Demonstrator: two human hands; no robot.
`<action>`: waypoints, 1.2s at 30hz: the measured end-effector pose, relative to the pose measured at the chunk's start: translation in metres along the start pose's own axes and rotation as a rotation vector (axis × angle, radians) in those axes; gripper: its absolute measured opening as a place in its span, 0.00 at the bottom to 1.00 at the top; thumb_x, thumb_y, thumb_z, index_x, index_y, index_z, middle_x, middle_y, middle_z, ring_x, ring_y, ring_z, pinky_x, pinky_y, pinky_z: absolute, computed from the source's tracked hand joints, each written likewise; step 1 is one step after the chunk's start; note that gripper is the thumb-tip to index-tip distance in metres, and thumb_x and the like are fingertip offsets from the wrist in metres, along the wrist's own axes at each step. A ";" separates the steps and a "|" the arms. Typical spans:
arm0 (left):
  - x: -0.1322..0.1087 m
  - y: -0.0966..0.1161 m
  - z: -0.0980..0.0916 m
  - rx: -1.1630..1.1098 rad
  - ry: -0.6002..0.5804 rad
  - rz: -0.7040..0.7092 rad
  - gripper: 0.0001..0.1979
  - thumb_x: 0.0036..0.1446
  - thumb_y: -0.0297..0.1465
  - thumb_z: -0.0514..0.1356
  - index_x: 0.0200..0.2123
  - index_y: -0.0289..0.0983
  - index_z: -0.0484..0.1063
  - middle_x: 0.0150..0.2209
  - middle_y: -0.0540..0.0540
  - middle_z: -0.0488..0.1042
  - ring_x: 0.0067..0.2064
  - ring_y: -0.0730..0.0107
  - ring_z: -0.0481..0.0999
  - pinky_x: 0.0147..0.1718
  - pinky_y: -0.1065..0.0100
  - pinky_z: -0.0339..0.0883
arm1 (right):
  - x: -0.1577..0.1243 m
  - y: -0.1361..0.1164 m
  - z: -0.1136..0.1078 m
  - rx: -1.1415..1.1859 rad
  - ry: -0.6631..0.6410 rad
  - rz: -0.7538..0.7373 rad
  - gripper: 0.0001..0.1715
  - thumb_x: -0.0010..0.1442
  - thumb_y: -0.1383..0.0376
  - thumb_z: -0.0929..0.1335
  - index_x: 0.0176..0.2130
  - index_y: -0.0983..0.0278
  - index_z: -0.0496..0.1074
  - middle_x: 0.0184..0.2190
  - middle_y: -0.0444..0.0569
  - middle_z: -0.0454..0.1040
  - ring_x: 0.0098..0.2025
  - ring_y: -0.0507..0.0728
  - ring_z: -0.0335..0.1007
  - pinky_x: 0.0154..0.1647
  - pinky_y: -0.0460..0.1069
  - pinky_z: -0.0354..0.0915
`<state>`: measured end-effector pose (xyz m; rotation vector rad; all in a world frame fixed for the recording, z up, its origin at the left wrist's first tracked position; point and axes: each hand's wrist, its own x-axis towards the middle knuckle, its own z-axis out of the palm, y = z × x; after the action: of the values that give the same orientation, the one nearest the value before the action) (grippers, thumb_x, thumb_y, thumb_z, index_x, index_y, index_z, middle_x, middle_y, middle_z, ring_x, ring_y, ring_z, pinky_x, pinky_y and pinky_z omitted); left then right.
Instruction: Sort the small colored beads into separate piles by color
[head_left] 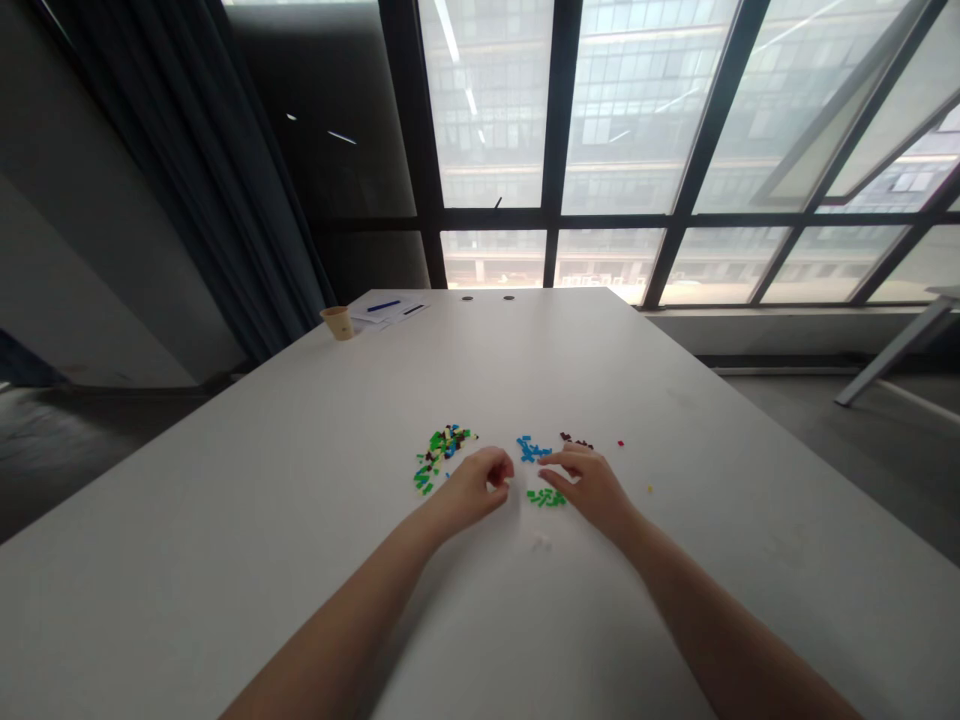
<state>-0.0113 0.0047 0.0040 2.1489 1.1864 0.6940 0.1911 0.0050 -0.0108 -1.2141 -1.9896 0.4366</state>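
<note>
On the white table (300,420) lie small plastic pieces in groups. A mixed heap of green, black and yellow pieces (441,452) sits left of centre. My left hand (480,483) rests just right of that heap, fingers curled in a pinch; what it holds is too small to make out. My right hand (589,483) lies beside a small green group (546,497), fingers pointing left toward a blue group (531,449). A few dark brown pieces (574,439) lie beyond its knuckles. White bits (540,541) lie between my forearms.
A single red piece (621,442) and a yellow piece (649,489) lie to the right. At the table's far left corner stand a tan paper cup (339,322) and papers with a blue pen (384,307). Large windows and a dark curtain are behind.
</note>
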 end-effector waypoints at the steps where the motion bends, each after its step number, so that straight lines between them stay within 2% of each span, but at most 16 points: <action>1: 0.000 0.003 0.000 -0.056 0.013 0.025 0.06 0.43 0.21 0.52 0.27 0.36 0.62 0.27 0.51 0.64 0.28 0.76 0.64 0.29 0.74 0.60 | -0.001 -0.003 0.006 0.022 -0.011 -0.017 0.09 0.51 0.62 0.67 0.33 0.61 0.76 0.22 0.44 0.66 0.25 0.50 0.60 0.28 0.45 0.57; 4: -0.001 0.009 0.000 -0.167 0.047 0.080 0.04 0.48 0.24 0.52 0.29 0.36 0.62 0.29 0.50 0.65 0.31 0.77 0.65 0.31 0.74 0.62 | -0.004 -0.008 0.016 0.080 -0.024 -0.046 0.08 0.52 0.63 0.67 0.32 0.62 0.75 0.21 0.44 0.65 0.26 0.50 0.59 0.28 0.45 0.57; 12: -0.002 0.018 0.002 -0.237 0.060 0.091 0.04 0.54 0.30 0.53 0.32 0.36 0.61 0.33 0.47 0.66 0.34 0.75 0.66 0.35 0.71 0.64 | -0.006 -0.014 0.017 0.165 0.052 -0.100 0.08 0.53 0.62 0.67 0.32 0.62 0.75 0.22 0.45 0.66 0.27 0.51 0.61 0.29 0.47 0.60; 20: 0.000 0.011 0.009 -0.236 0.149 0.086 0.05 0.52 0.29 0.55 0.32 0.36 0.61 0.32 0.48 0.66 0.33 0.75 0.66 0.35 0.71 0.64 | -0.007 -0.017 0.016 0.082 0.167 -0.193 0.08 0.54 0.65 0.66 0.31 0.61 0.75 0.22 0.46 0.69 0.28 0.52 0.62 0.32 0.48 0.60; 23: 0.000 0.006 0.010 -0.132 0.130 0.042 0.05 0.50 0.29 0.56 0.31 0.36 0.62 0.31 0.49 0.66 0.33 0.74 0.66 0.33 0.71 0.63 | -0.006 -0.018 0.011 0.015 0.212 -0.260 0.08 0.54 0.64 0.66 0.31 0.60 0.76 0.22 0.45 0.69 0.28 0.51 0.62 0.34 0.49 0.59; 28: 0.000 -0.007 0.009 0.226 0.095 -0.105 0.05 0.47 0.27 0.57 0.30 0.37 0.64 0.32 0.48 0.68 0.36 0.70 0.66 0.37 0.68 0.60 | -0.008 -0.020 0.004 -0.066 0.239 -0.312 0.08 0.55 0.64 0.66 0.30 0.59 0.76 0.21 0.44 0.70 0.28 0.51 0.61 0.35 0.50 0.57; 33: 0.000 -0.009 0.006 0.462 0.083 -0.231 0.05 0.50 0.30 0.56 0.33 0.37 0.65 0.36 0.47 0.68 0.41 0.67 0.67 0.41 0.67 0.59 | -0.008 -0.027 0.002 -0.102 0.214 -0.313 0.09 0.55 0.63 0.65 0.30 0.58 0.76 0.21 0.44 0.70 0.28 0.52 0.62 0.36 0.49 0.56; 36: -0.002 -0.007 0.000 0.627 0.057 -0.348 0.08 0.51 0.32 0.55 0.36 0.37 0.66 0.40 0.43 0.68 0.44 0.62 0.66 0.42 0.64 0.59 | -0.002 -0.017 -0.011 -0.149 0.163 -0.241 0.10 0.56 0.62 0.65 0.30 0.58 0.76 0.22 0.45 0.71 0.29 0.51 0.63 0.36 0.48 0.56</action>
<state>-0.0158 0.0063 -0.0016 2.3062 1.9458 0.2434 0.1898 -0.0062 0.0062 -1.0450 -2.0214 0.0681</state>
